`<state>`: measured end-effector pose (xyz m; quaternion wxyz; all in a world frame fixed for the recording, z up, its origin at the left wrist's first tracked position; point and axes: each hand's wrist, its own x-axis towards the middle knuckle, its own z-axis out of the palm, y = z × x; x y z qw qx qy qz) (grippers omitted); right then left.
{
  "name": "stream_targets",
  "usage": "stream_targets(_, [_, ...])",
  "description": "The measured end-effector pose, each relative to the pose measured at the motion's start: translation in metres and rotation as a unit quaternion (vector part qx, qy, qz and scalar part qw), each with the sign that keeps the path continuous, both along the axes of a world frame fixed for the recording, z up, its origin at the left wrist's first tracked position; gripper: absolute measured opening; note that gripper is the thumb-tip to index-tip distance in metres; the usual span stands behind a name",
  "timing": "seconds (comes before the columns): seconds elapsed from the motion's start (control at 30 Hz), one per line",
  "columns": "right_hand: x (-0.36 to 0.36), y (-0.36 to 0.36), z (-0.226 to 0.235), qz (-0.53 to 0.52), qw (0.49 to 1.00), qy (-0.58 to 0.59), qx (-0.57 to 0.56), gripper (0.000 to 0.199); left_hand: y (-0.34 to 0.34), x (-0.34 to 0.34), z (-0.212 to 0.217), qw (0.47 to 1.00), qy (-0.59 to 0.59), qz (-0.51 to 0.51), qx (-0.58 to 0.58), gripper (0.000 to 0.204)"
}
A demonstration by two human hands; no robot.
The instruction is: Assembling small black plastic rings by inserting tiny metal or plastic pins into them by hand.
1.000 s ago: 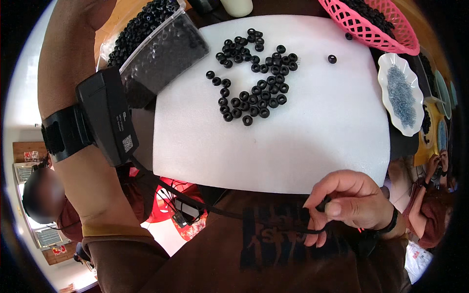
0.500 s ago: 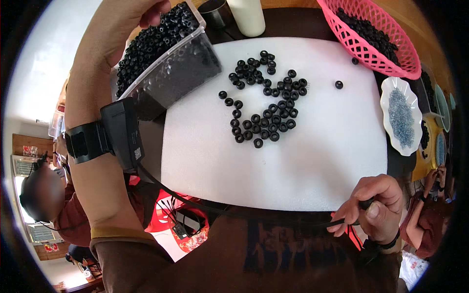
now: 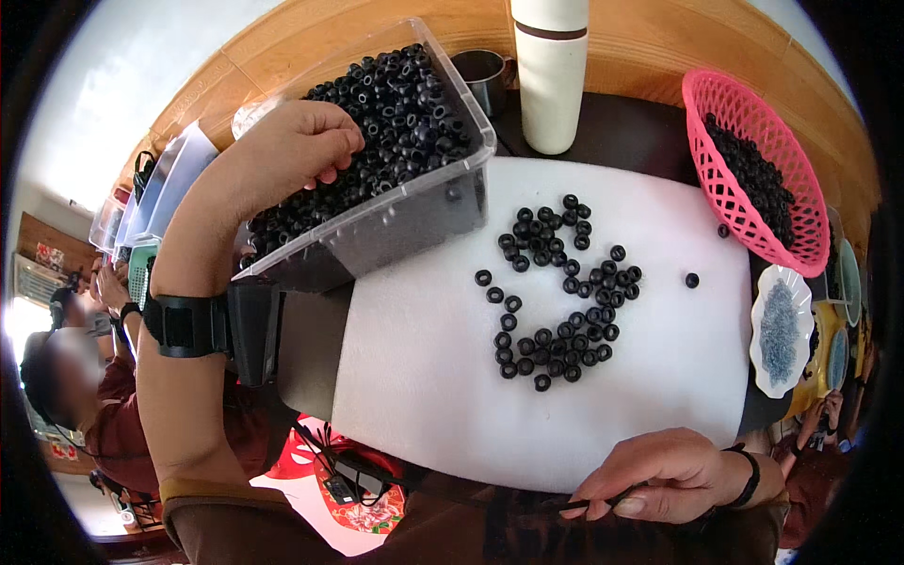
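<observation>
My left hand (image 3: 315, 141) is over a clear plastic bin (image 3: 414, 202) heaped with black ring-shaped beads (image 3: 405, 104). Its fingers are curled in a pinch just above the beads, and whatever they hold is hidden. My right hand (image 3: 664, 476) is at the near right edge of the white foam board (image 3: 424, 395), thumb and fingers pressed together on a thin black cord (image 3: 574, 507). More loose black beads (image 3: 556, 348) lie on the board in a curved, clustered group. A single bead (image 3: 692, 280) sits apart to the right.
A pink lattice basket (image 3: 702, 169) of black beads stands at the far right. Near it lies a white scalloped dish (image 3: 761, 353) with small blue-grey beads. A cream bottle (image 3: 551, 104) and a dark metal cup (image 3: 485, 89) stand behind the board. Other people sit at both sides.
The view has tilted up, showing more of the bin, bottle and basket. My right hand has turned, its fingers now pointing left along the cord. My left hand stays at the bin.
</observation>
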<state>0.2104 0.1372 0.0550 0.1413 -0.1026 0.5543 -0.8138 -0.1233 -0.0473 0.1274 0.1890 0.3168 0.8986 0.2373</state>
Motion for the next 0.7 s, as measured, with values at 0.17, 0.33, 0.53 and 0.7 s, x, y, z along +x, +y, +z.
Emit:
stream_targets(0.17, [-0.041, -0.006, -0.014, 0.079, 0.997, -0.01, -0.006, 0.03, -0.008, -0.03, -0.013, 0.995, -0.007, -0.029, -0.097, 0.019])
stream_targets(0.33, [-0.069, -0.015, -0.031, 0.097, 0.994, -0.022, -0.035, 0.031, -0.014, -0.053, -0.025, 0.992, -0.025, -0.032, -0.12, 0.019])
stream_targets(0.53, [-0.086, -0.014, -0.057, 0.103, 0.994, 0.025, -0.003, 0.03, -0.015, -0.065, -0.032, 0.993, -0.054, -0.051, -0.093, 0.02])
stream_targets(0.7, [-0.089, -0.01, -0.07, 0.103, 0.994, -0.007, -0.03, 0.03, -0.014, -0.073, -0.039, 0.986, -0.101, -0.037, -0.126, 0.025])
